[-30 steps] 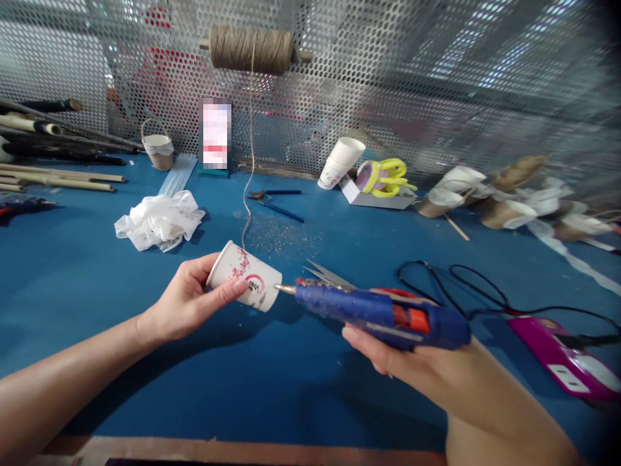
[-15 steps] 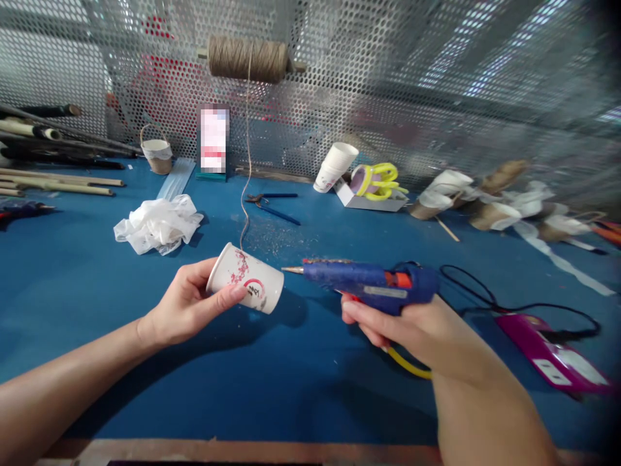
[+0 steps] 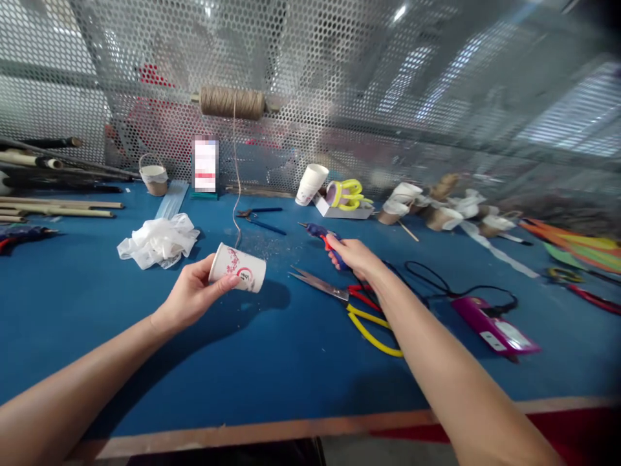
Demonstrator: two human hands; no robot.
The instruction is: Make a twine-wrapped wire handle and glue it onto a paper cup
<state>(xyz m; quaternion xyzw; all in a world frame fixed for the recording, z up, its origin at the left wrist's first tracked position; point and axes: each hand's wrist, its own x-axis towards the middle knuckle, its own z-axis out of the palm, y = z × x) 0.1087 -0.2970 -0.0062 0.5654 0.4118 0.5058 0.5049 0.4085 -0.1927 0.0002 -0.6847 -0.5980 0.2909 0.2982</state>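
Observation:
My left hand (image 3: 194, 294) grips a white paper cup (image 3: 237, 267) with pink blossom print, tilted on its side with its base toward the right. Twine (image 3: 237, 168) runs down from a spool (image 3: 231, 103) on the mesh and meets the cup's upper side. In my right hand (image 3: 352, 254) is a blue hot glue gun (image 3: 317, 231), low over the table and apart from the cup, nozzle to the left. Scissors (image 3: 334, 292) with red and yellow handles lie under my right forearm, blades pointing left.
Blue-handled pliers (image 3: 266, 220) lie behind the cup. Crumpled white ribbon (image 3: 160, 241) is at left, near bamboo sticks (image 3: 63, 210). Stacked cups (image 3: 310, 184) and a box with yellow-handled scissors (image 3: 347, 210) stand at the back. A purple power strip (image 3: 485, 323) with a black cord is at right.
The glue gun in my right hand has moved away from the cup, farther back toward the pliers. The scissors now show beneath the forearm. My left hand still holds the cup.

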